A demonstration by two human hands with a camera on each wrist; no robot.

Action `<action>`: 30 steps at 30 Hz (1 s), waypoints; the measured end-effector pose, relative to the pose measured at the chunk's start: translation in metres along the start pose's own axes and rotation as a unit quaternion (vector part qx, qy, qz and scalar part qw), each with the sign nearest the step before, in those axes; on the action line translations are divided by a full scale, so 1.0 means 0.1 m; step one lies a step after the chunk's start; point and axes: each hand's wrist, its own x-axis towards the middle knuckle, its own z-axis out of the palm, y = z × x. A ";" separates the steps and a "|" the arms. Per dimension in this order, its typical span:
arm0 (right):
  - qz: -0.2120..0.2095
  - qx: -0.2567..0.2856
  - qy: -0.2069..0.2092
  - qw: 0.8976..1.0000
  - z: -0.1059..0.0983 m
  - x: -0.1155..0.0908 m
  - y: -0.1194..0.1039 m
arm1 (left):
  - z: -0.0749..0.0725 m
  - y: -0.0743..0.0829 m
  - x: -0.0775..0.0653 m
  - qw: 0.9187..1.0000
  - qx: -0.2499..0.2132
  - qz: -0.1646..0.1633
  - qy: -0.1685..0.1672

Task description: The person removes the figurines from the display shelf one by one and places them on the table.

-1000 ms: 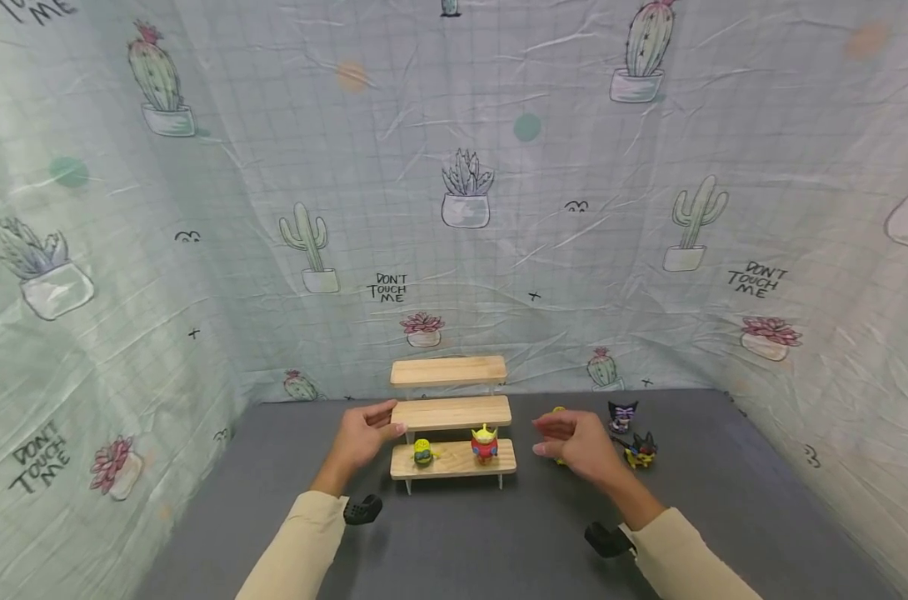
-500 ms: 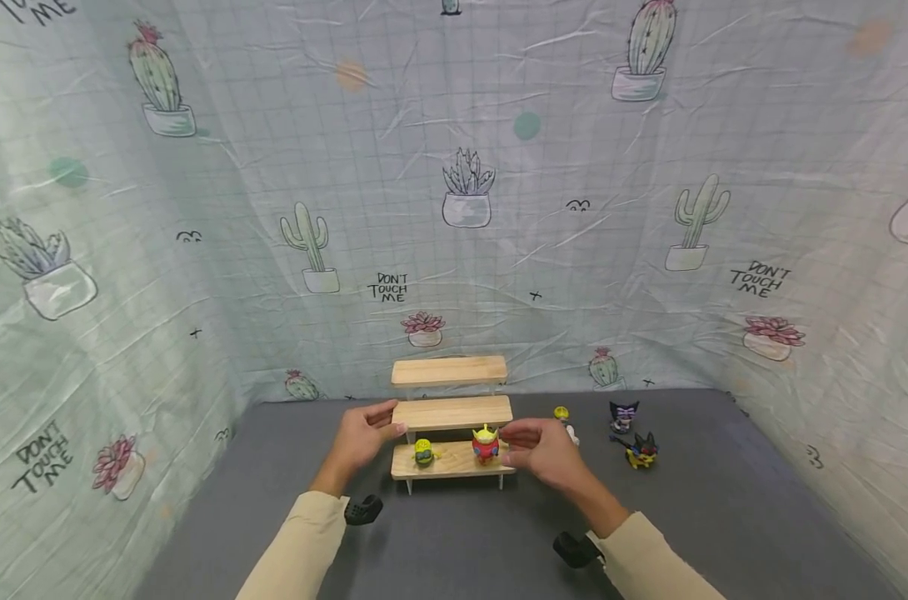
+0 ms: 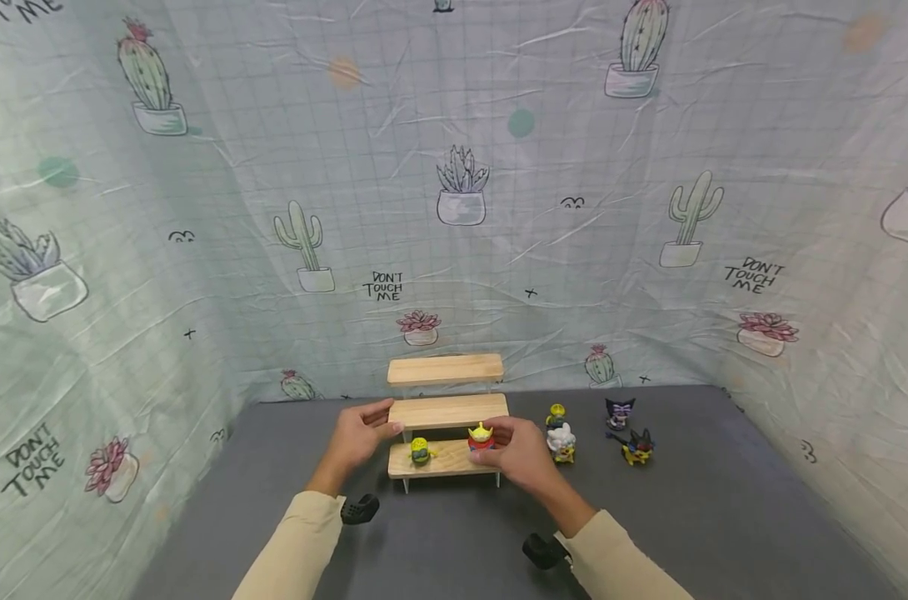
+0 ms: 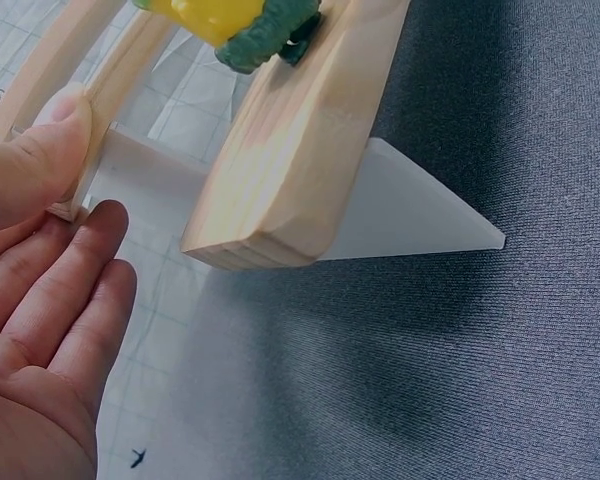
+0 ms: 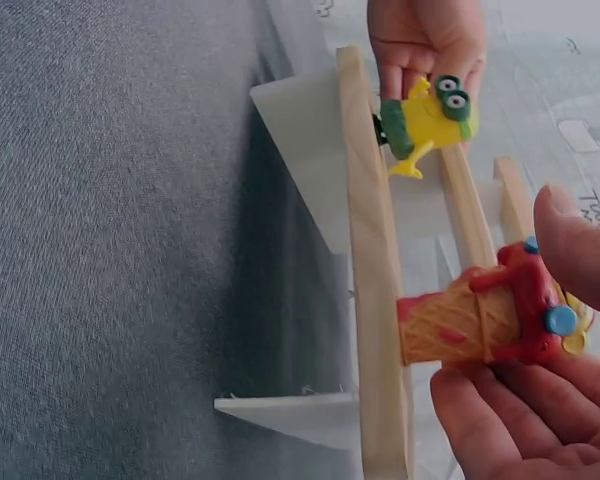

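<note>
A three-tier wooden display shelf (image 3: 450, 469) with white supports stands in the middle of the table. My left hand (image 3: 355, 439) holds the left end of its middle board (image 4: 130, 55), thumb on one side and fingers on the other. On the bottom board, toward the right, an alien figurine (image 3: 480, 438) stands upright. It has a yellow-green head, a red body and a waffle-patterned base in the right wrist view. My right hand (image 5: 525, 410) grips it between thumb and fingers. A yellow one-piece character figurine with goggles (image 5: 427, 122) stands at that board's left.
Right of the shelf, a white-and-yellow figurine (image 3: 562, 442) stands before a small yellow one (image 3: 556, 415). Farther right are a black-and-purple figurine (image 3: 619, 413) and a black-eared yellow one (image 3: 637, 447). A cactus-print cloth (image 3: 529, 333) hangs behind the grey table (image 3: 439, 550).
My right hand has moved left from beside the loose figurines to the alien figurine and taken hold of it. My left hand stays at the middle board.
</note>
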 end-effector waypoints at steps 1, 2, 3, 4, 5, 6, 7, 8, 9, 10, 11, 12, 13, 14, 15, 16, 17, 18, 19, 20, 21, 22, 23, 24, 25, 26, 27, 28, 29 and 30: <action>0.004 -0.007 0.008 1.000 0.02 0.00 0.00 | 0.00 0.00 0.00 1.000 0.003 0.001 0.000; 0.004 -0.014 0.016 1.000 0.04 0.01 -0.01 | 0.00 0.01 0.00 1.000 0.004 0.002 -0.001; 0.004 -0.020 0.023 1.000 0.05 0.01 -0.01 | 0.01 0.01 0.00 1.000 0.006 0.004 -0.002; 0.002 -0.024 0.027 0.999 0.06 0.01 -0.01 | 0.01 0.02 0.00 1.000 0.004 0.003 -0.002; 0.005 -0.025 0.031 0.999 0.06 0.01 -0.02 | 0.01 0.02 0.00 1.000 0.003 0.004 -0.002; 0.003 -0.030 0.033 0.999 0.07 0.01 -0.02 | 0.01 0.03 0.00 1.000 0.003 0.005 -0.002; 0.002 -0.032 0.034 0.999 0.07 0.01 -0.02 | 0.01 0.03 0.00 1.000 0.002 0.006 -0.002; 0.001 -0.035 0.035 0.999 0.08 0.01 -0.02 | 0.01 0.03 0.00 1.000 0.001 0.006 -0.002; 0.000 -0.038 0.036 0.999 0.08 0.01 -0.02 | 0.01 0.03 0.00 1.000 0.003 0.006 -0.001; 0.000 -0.041 0.037 0.998 0.08 0.01 -0.02 | 0.01 0.02 0.00 1.000 0.003 0.005 0.000; 0.002 -0.042 0.038 0.998 0.08 0.01 -0.02 | 0.01 0.02 0.00 1.000 0.003 0.005 0.001; 0.004 -0.043 0.039 0.998 0.08 0.01 -0.02 | 0.00 0.01 0.00 1.000 0.004 0.004 0.000; 0.007 -0.044 0.041 0.998 0.08 0.01 -0.02 | 0.00 0.01 0.00 1.000 0.004 0.002 0.001; 0.011 -0.046 0.043 0.998 0.08 0.01 -0.02 | 0.00 0.01 0.00 1.000 0.005 0.002 0.000; 0.014 -0.047 0.045 0.998 0.07 0.01 -0.02 | 0.00 0.00 0.00 1.000 0.006 0.002 0.000; 0.014 -0.046 0.046 0.998 0.06 0.00 -0.02 | 0.00 0.00 0.01 1.000 0.006 0.002 0.000; 0.017 -0.045 0.048 0.998 0.05 0.00 -0.02 | 0.00 0.00 0.01 1.000 0.006 0.002 0.001; 0.019 -0.044 0.051 0.998 0.04 0.00 -0.02 | 0.00 0.00 0.01 1.000 0.006 0.002 0.001; 0.019 -0.043 0.052 0.997 0.02 -0.01 -0.03 | 0.01 0.00 0.01 1.000 0.006 0.003 0.001; 0.019 -0.042 0.055 0.997 0.01 -0.01 -0.02 | 0.01 0.01 0.02 1.000 0.008 0.005 0.001; 0.017 -0.042 0.057 0.997 -0.01 -0.02 -0.02 | 0.01 0.01 0.02 1.000 0.008 0.005 0.001; 0.018 -0.043 0.059 0.997 -0.03 -0.02 -0.01 | 0.01 0.01 0.02 1.000 0.008 0.005 0.002; 0.020 -0.044 0.063 0.997 -0.05 -0.03 0.00 | 0.01 0.01 0.02 1.000 0.008 0.005 0.003; 0.019 -0.046 0.065 0.997 -0.06 -0.04 0.01 | 0.01 0.02 0.01 1.000 0.008 0.005 0.003; 0.019 -0.048 0.066 0.997 -0.08 -0.04 0.02 | 0.01 0.02 0.01 1.000 0.009 0.005 0.004; 0.021 -0.050 0.068 0.996 -0.10 -0.05 0.03 | 0.01 0.02 0.00 1.000 0.009 0.005 0.004; 0.017 -0.053 0.069 0.996 -0.12 -0.06 0.04 | 0.00 0.02 0.00 1.000 0.008 0.004 0.004; 0.016 -0.054 0.071 0.996 -0.14 -0.06 0.04 | 0.00 0.02 -0.01 1.000 0.008 0.004 0.003; 0.014 -0.055 0.072 0.996 -0.16 -0.07 0.05 | 0.00 0.02 -0.01 1.000 0.009 0.004 0.003; 0.012 -0.055 0.072 0.996 -0.18 -0.08 0.05 | 0.00 0.01 -0.01 1.000 0.009 0.004 0.003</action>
